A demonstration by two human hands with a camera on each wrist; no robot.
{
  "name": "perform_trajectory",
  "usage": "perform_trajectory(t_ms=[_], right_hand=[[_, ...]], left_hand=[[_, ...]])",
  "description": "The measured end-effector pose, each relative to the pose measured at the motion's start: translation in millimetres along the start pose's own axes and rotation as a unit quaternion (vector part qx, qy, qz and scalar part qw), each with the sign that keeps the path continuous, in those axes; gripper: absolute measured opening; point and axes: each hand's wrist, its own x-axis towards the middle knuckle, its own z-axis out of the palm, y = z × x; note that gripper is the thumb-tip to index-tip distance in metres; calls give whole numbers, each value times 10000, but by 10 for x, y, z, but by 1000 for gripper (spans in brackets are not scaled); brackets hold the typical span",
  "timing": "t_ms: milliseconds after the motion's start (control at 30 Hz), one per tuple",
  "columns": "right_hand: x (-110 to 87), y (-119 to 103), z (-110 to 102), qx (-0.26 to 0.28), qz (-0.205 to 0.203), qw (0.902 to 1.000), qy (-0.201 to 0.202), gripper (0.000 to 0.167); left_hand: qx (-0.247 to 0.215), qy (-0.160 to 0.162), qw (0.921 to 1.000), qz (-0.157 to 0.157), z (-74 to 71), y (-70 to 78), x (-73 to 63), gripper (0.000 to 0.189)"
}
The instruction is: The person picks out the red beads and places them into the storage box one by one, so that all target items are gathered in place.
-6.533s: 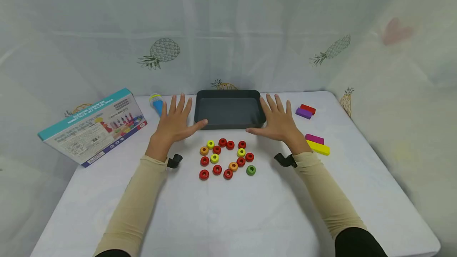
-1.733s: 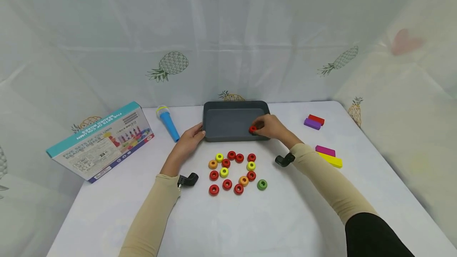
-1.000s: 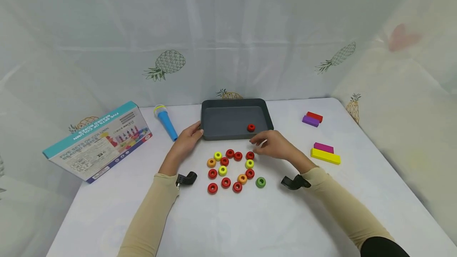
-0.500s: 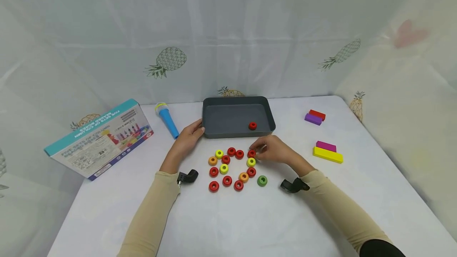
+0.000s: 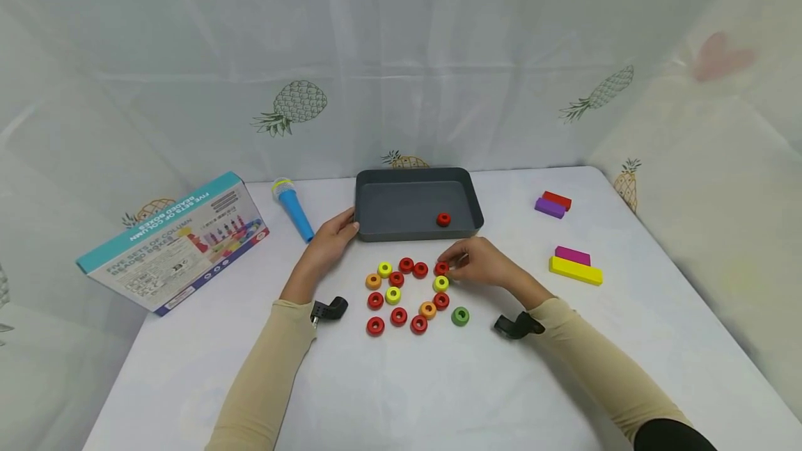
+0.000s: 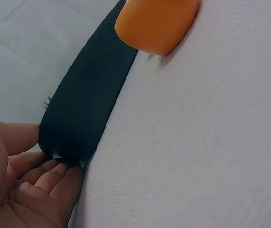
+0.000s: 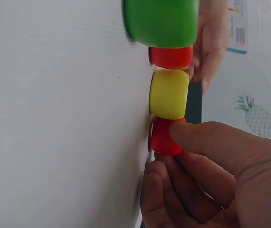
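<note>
My left hand [image 5: 328, 243] grips the left front corner of a dark grey tray [image 5: 401, 236]; in the left wrist view the thumb lies on the tray's side [image 6: 81, 95] and the fingers curl at its lower edge. One red bead [image 5: 443, 219] sits inside the tray, toward the right. In front of it, several red, yellow, orange and green beads with holes lie on the table. My right hand [image 5: 481, 263] pinches a red bead [image 7: 164, 137] at the group's back right corner, thumb on one side and fingers on the other. A yellow bead [image 7: 169, 94] lies right beside it.
A toy microphone [image 5: 294, 211] lies left of the tray, beside a printed cardboard box [image 5: 182, 242]. At the right are red and purple blocks [image 5: 549, 208], with magenta and yellow blocks [image 5: 575, 270] nearer. A pineapple-print cloth [image 5: 401, 54] hangs behind the table.
From spread above the table, my left hand has come to grip the tray. My right hand let go of a red bead in the tray, drew back, and now pinches another red bead.
</note>
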Motion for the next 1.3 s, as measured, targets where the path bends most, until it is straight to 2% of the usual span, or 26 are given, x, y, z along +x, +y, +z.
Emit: perform_trajectory(t_ms=[267,667,800,1067,1300], right_hand=[[4,-64,-106,-41,-176,9996,227,25],[157,-116,-255,79,-21,9997,220,25],[250,-122,-336,33,90,9991,408,26],[510,-154,-499,-5,148,9973,725,26],[695,-8,-547,-160,647,9938,896,29]], left_hand=[[-29,-2,10000,1,-26,14,-3,58],[-41,-31,9999,-108,-38,10,-26,58],[-83,-92,9999,-118,-24,15,-34,58],[8,7,10000,-47,-38,1,-10,58],[-130,-70,9999,-78,-18,-10,2,57]])
